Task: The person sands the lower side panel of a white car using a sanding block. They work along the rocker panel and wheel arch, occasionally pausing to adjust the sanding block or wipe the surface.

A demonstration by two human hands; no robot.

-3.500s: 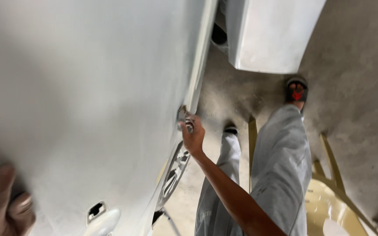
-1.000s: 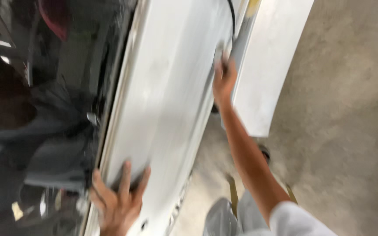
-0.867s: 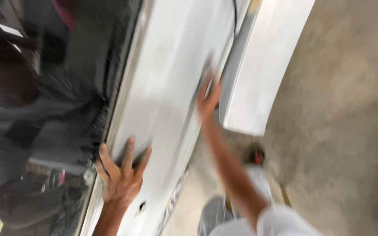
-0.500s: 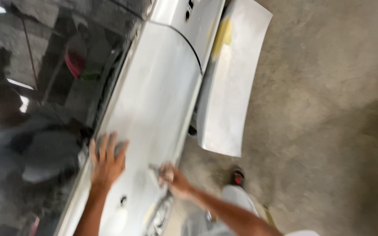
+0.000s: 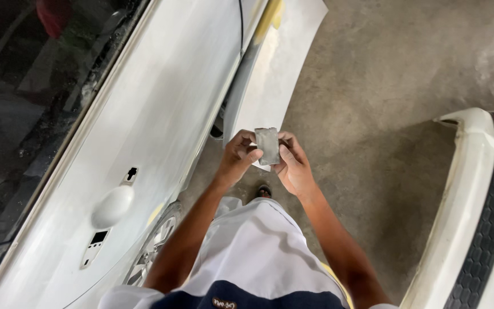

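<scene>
The left hand (image 5: 239,153) and the right hand (image 5: 293,163) meet at the middle of the view, both pinching one small grey rectangular sanding pad (image 5: 268,145) between thumbs and fingertips. The left grips its left edge, the right its right edge, and the pad stands upright between them, held in the air above the concrete floor (image 5: 384,86). One white car door (image 5: 161,114) fills the view from nine o'clock to twelve, its surface dull and sanded, with one rounded door handle (image 5: 112,205) at about eight o'clock and two small cut-outs near it. One loose white panel (image 5: 281,68) leans by the car at twelve o'clock, just behind the pad. One detached white bumper (image 5: 464,217) with black mesh lies at four o'clock, well apart from the hands. One wheel (image 5: 152,249) peeks out at seven o'clock.
</scene>
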